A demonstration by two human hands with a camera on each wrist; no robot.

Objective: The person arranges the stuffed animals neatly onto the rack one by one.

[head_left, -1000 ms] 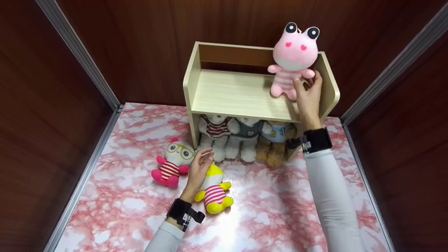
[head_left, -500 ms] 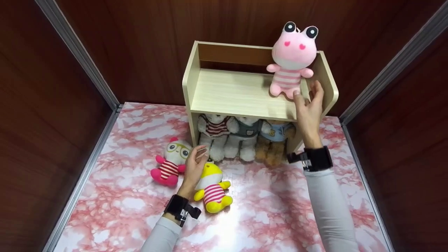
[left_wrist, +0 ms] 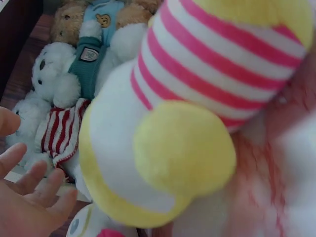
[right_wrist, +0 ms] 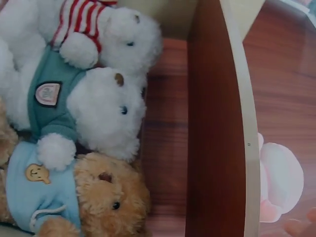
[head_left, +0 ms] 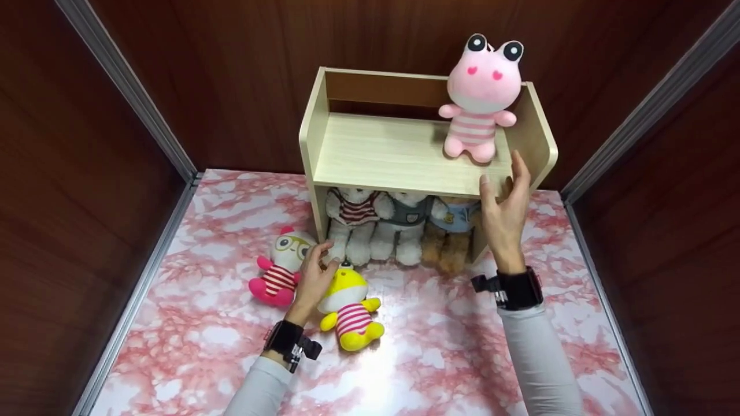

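A pink striped plush toy with bulging eyes (head_left: 474, 124) sits upright on the upper board at the right end of a pale wooden shelf (head_left: 376, 150). My right hand (head_left: 507, 216) is in front of that end, below the toy and apart from it, thumb and fingers spread around nothing. On the floor my left hand (head_left: 315, 283) is over the gap between a yellow plush toy with a pink-striped body (head_left: 354, 318) and a pink panda plush (head_left: 280, 280). In the left wrist view its fingers (left_wrist: 37, 185) are loosely spread beside the yellow toy's head, holding nothing.
Several furry teddy bears sit in the lower compartment: one in red stripes (head_left: 355, 211), one in a green top (right_wrist: 57, 101), a brown one in light blue (right_wrist: 111, 197). Dark wood-look walls (head_left: 231, 75) enclose the pink marbled floor (head_left: 214, 341).
My right hand has let go of the pink toy and drawn back down toward the shelf's front edge; the toy stays seated. My left hand has shifted slightly left and down.
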